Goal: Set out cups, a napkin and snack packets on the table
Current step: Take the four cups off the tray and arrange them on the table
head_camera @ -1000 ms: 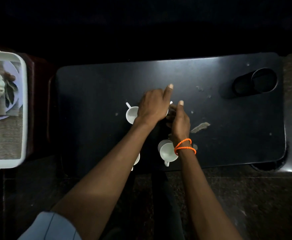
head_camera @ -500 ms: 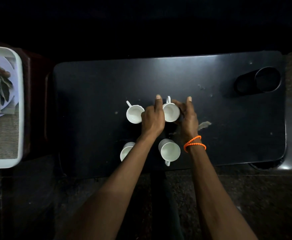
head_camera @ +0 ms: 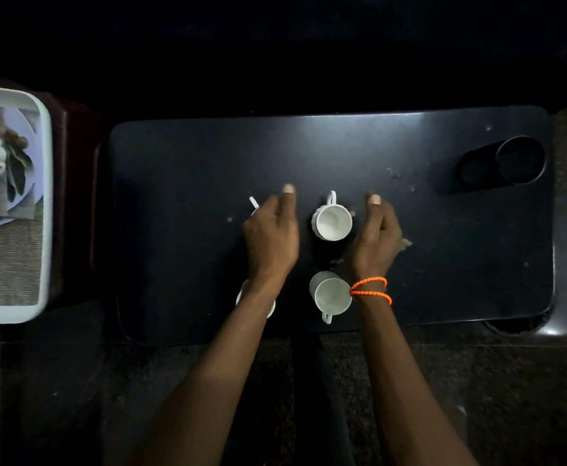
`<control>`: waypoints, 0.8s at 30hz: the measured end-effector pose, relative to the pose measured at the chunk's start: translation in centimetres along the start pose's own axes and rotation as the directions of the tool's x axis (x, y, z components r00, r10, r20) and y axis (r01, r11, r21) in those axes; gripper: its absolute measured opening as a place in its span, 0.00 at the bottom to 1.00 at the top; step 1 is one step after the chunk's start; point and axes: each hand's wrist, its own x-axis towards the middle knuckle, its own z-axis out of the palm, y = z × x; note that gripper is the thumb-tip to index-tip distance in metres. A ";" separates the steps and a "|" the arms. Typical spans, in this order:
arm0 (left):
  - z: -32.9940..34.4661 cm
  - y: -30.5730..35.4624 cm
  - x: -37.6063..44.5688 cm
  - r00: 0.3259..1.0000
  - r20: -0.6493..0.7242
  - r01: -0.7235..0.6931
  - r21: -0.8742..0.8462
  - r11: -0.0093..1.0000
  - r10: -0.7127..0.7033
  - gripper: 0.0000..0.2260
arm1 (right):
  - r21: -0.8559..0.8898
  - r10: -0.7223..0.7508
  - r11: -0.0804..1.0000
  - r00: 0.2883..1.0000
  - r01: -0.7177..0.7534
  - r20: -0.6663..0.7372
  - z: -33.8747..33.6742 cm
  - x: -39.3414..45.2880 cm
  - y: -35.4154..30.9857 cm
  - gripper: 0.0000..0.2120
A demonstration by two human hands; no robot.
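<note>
Four small white ceramic cups sit in a square on the matte black rectangular table (head_camera: 181, 183), near the middle of the frame. The upper right cup (head_camera: 331, 223) stands upright and alone, handle pointing toward the top of the frame, between the two hands and touching neither. The lower right cup (head_camera: 331, 294) lies just beside the wrist with the orange beaded bracelet (head_camera: 371, 290). The upper left cup (head_camera: 254, 204) shows only its handle, and the lower left cup (head_camera: 241, 295) only a sliver of rim, both hidden under the left arm.

The left hand (head_camera: 270, 240) and right hand (head_camera: 376, 240) hover loosely curled, fingers relaxed, gripping nothing.

So the cups look set out (that part seems done). No napkin and no snack packets lie on the table; these appear to be what is left. At the left edge of the frame a white rimmed plastic tray (head_camera: 44, 203) holds what looks like folded cloth or printed matter, too dim to identify.
</note>
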 end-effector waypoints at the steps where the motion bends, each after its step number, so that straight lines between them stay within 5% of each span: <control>1: -1.0 -0.5 0.3 0.995 -0.102 -0.012 0.029 1.000 0.015 0.23 | -0.036 -0.085 0.996 0.996 0.084 -0.018 0.1 -0.4 -0.3 0.13; 4: -3.3 -2.5 1.4 0.975 -0.219 0.052 0.083 0.995 -0.033 0.22 | -0.060 -0.158 0.983 0.971 0.171 0.181 1.8 -1.7 -0.7 0.15; 8: -3.9 -3.9 2.1 0.950 0.028 0.308 0.058 0.950 -0.310 0.27 | -0.192 0.012 0.977 0.881 0.089 0.473 5.2 -4.2 -0.6 0.15; 16: -5.8 -3.8 4.1 0.953 0.132 0.269 0.037 0.962 -0.271 0.29 | -0.189 0.178 0.975 0.926 -0.120 0.333 8.5 -6.1 1.2 0.20; 24: -6.5 -4.3 4.9 0.975 0.128 0.170 0.107 0.980 -0.183 0.25 | -0.165 0.217 0.973 0.885 -0.162 0.412 8.3 -6.5 0.3 0.15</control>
